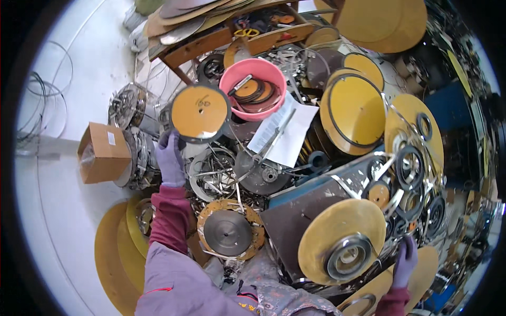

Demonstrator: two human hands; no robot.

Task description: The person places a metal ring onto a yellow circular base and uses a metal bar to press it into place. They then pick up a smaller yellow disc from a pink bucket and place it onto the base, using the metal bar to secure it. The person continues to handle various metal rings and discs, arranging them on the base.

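Observation:
My left hand point(171, 158), in a lavender glove, is closed on the lower left edge of a round orange disc point(197, 124) with a dark rim, a small centre hole and handwriting on it. The disc is raised beside a pink bucket point(225, 79), which holds similar smaller discs and a dark-handled tool. On the far right, my gloved right hand point(405, 260) reaches up beside the bench, fingers stretched out, with nothing visible in it. Near its fingertips lie dark rings point(435, 213) of coiled strip. A large yellow disc point(321, 231) carries a metal strip coil point(337, 266) left of that hand.
White paper sheets point(295, 134) lie beside the bucket. Below them is a dark round plate point(253, 176). A grey disc on a brown round board point(202, 218) sits before me. A cardboard box point(105, 160) and metal coils stand left; big yellow discs point(363, 113) lean behind the bench.

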